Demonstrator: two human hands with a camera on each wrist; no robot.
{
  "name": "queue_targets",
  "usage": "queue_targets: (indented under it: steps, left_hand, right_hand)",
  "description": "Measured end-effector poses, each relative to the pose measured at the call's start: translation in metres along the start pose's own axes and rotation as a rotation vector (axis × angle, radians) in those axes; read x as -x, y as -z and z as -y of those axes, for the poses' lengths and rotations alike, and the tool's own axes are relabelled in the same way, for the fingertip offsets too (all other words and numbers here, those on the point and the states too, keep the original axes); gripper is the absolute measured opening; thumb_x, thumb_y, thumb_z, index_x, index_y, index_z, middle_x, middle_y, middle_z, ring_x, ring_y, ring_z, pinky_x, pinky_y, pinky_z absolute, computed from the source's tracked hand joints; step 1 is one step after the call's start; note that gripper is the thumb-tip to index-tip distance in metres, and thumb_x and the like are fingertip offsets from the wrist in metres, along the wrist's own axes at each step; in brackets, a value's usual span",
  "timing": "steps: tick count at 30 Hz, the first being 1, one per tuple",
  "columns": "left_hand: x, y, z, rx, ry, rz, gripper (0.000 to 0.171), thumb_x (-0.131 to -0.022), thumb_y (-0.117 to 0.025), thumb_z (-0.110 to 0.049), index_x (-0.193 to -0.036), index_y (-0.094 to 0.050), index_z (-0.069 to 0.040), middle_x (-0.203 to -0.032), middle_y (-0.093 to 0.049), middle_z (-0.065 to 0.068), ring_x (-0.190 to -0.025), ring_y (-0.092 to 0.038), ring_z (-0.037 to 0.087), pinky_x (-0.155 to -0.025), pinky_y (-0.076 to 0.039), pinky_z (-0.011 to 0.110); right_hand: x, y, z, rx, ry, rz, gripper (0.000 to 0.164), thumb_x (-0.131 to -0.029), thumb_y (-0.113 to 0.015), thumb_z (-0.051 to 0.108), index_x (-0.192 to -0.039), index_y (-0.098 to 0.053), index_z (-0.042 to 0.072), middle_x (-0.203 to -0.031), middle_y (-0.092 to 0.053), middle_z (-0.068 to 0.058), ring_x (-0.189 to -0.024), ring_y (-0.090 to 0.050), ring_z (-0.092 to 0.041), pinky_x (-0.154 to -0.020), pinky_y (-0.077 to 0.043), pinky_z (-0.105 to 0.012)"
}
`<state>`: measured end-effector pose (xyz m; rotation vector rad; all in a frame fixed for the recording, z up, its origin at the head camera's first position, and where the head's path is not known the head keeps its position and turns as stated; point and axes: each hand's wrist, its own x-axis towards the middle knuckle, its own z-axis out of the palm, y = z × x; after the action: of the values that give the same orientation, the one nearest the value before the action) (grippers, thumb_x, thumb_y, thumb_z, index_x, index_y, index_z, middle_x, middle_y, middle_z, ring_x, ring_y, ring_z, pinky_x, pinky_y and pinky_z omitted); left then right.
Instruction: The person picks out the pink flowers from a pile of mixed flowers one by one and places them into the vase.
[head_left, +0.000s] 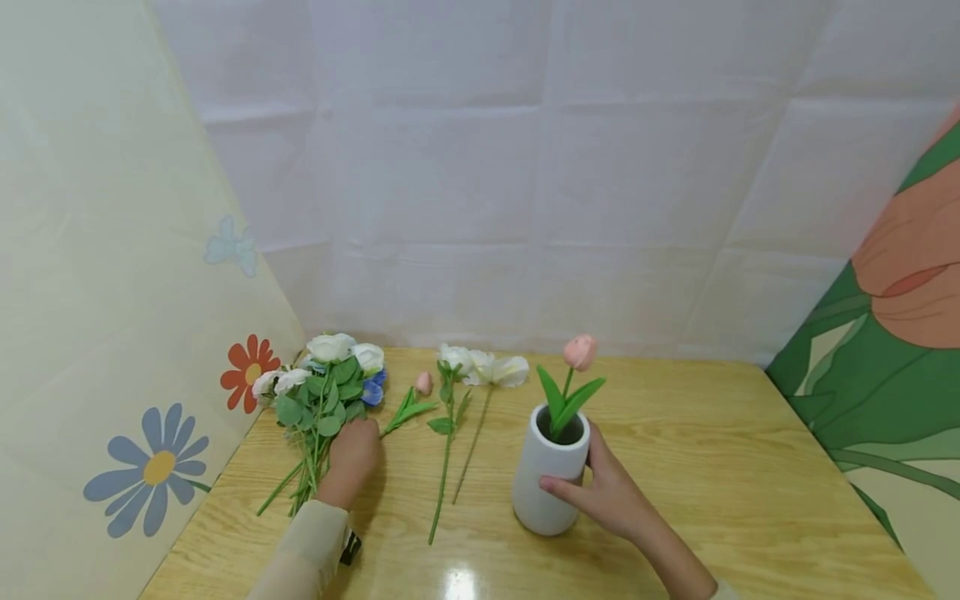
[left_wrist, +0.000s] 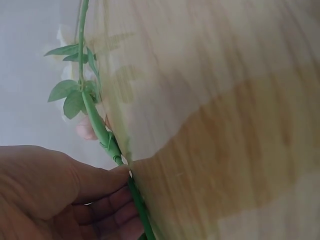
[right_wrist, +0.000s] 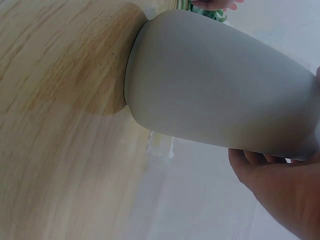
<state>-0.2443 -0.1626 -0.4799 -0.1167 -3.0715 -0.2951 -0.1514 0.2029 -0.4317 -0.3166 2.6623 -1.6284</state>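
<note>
In the head view a white vase point(head_left: 542, 487) stands on the table with one pink tulip point(head_left: 580, 353) upright in it. My right hand point(head_left: 611, 492) grips the vase round its upper side, thumb across the front. At the left, my left hand point(head_left: 354, 458) is low beside a bunch of flowers point(head_left: 322, 392) in white and blue. In the left wrist view its thumb and finger pinch the green stem point(left_wrist: 137, 197) of a second pink tulip point(left_wrist: 86, 129), whose head and leaves lie on the table. The right wrist view shows the smooth vase side point(right_wrist: 215, 85) and curled fingers.
Two loose white flowers, one with a leafy stem point(head_left: 444, 467) and one with a thin stem point(head_left: 474, 446), lie between the hands. A pale cloth point(head_left: 450, 192) hangs behind the table point(head_left: 675, 467); flower-printed panels flank both sides.
</note>
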Motion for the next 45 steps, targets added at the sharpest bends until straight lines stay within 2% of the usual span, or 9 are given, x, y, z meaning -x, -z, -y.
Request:
queue_targets:
  steps: [13, 18, 22, 26, 30, 35, 39, 42, 45]
  left_hand:
    - [0.000, -0.001, 0.002, -0.005, 0.013, 0.015, 0.018, -0.094, -0.054, 0.007, -0.083, -0.066, 0.001, -0.078, -0.064, 0.016, -0.071, -0.067, 0.035, -0.060, -0.057, 0.048]
    - [0.001, 0.000, 0.002, -0.019, 0.015, -0.052, 0.018, -0.093, -0.054, 0.006, -0.078, -0.062, 0.000, -0.073, -0.063, 0.015, -0.067, -0.066, 0.036, -0.056, -0.056, 0.049]
    - [0.001, 0.004, 0.001, -0.003, 0.024, -0.095, 0.011, -0.094, -0.052, 0.005, -0.084, -0.058, 0.005, -0.071, -0.061, 0.017, -0.066, -0.066, 0.037, -0.056, -0.056, 0.049]
    - [-0.002, 0.009, -0.001, 0.015, 0.058, -0.047, 0.016, -0.097, -0.052, 0.003, -0.105, -0.059, 0.015, -0.074, -0.063, 0.019, -0.067, -0.067, 0.037, -0.056, -0.057, 0.049]
    - [-0.003, 0.014, -0.003, 0.055, 0.094, -0.003, 0.023, -0.100, -0.052, 0.001, -0.118, -0.057, 0.015, -0.077, -0.063, 0.020, -0.069, -0.067, 0.038, -0.057, -0.056, 0.050]
    - [-0.001, 0.018, -0.006, 0.109, 0.071, -0.070, 0.023, -0.099, -0.052, 0.002, -0.118, -0.057, 0.014, -0.080, -0.065, 0.021, -0.070, -0.067, 0.039, -0.057, -0.056, 0.050]
    - [0.000, 0.022, -0.010, 0.150, 0.024, -0.139, 0.016, -0.099, -0.058, -0.002, -0.109, -0.058, 0.011, -0.075, -0.064, 0.019, -0.064, -0.065, 0.037, -0.052, -0.054, 0.047]
    - [0.001, 0.026, -0.013, 0.220, 0.021, -0.157, 0.011, -0.100, -0.059, -0.006, -0.100, -0.058, 0.005, -0.075, -0.064, 0.015, -0.062, -0.065, 0.031, -0.049, -0.051, 0.042]
    - [0.001, 0.029, -0.017, 0.305, 0.028, -0.163, 0.010, -0.103, -0.057, -0.008, -0.100, -0.059, 0.002, -0.081, -0.069, 0.011, -0.065, -0.066, 0.026, -0.051, -0.049, 0.036]
  right_hand:
    - [0.000, 0.000, 0.001, 0.006, 0.000, 0.003, 0.096, -0.085, -0.083, 0.032, -0.156, -0.023, 0.010, -0.147, -0.048, -0.018, -0.134, -0.049, -0.041, -0.108, -0.041, -0.063]
    - [0.000, 0.001, 0.001, 0.010, 0.002, 0.005, 0.096, -0.086, -0.083, 0.032, -0.156, -0.022, 0.009, -0.147, -0.048, -0.019, -0.134, -0.049, -0.041, -0.107, -0.041, -0.063]
    - [-0.002, 0.001, 0.001, 0.017, -0.010, 0.007, 0.097, -0.085, -0.083, 0.033, -0.156, -0.021, 0.010, -0.148, -0.047, -0.019, -0.135, -0.048, -0.041, -0.108, -0.040, -0.063]
    - [-0.002, 0.001, 0.000, 0.011, -0.016, 0.007, 0.099, -0.084, -0.084, 0.034, -0.157, -0.020, 0.011, -0.149, -0.046, -0.018, -0.135, -0.047, -0.041, -0.108, -0.040, -0.064]
    - [-0.001, 0.001, 0.000, 0.012, 0.008, 0.001, 0.096, -0.085, -0.083, 0.032, -0.156, -0.022, 0.010, -0.147, -0.047, -0.019, -0.134, -0.049, -0.041, -0.107, -0.041, -0.063]
    - [0.000, 0.001, 0.001, 0.008, 0.029, -0.008, 0.094, -0.086, -0.083, 0.030, -0.155, -0.024, 0.009, -0.146, -0.049, -0.019, -0.133, -0.050, -0.041, -0.106, -0.042, -0.063]
    - [0.000, 0.001, 0.001, 0.004, 0.028, -0.009, 0.094, -0.085, -0.083, 0.029, -0.155, -0.024, 0.009, -0.146, -0.049, -0.018, -0.133, -0.050, -0.040, -0.106, -0.042, -0.063]
    - [0.001, 0.000, 0.001, 0.004, 0.030, -0.013, 0.094, -0.085, -0.083, 0.029, -0.155, -0.024, 0.009, -0.146, -0.049, -0.018, -0.132, -0.050, -0.040, -0.106, -0.042, -0.063]
    - [0.001, 0.000, 0.000, 0.005, 0.031, -0.016, 0.093, -0.085, -0.084, 0.028, -0.155, -0.025, 0.009, -0.145, -0.050, -0.018, -0.131, -0.051, -0.040, -0.106, -0.042, -0.062]
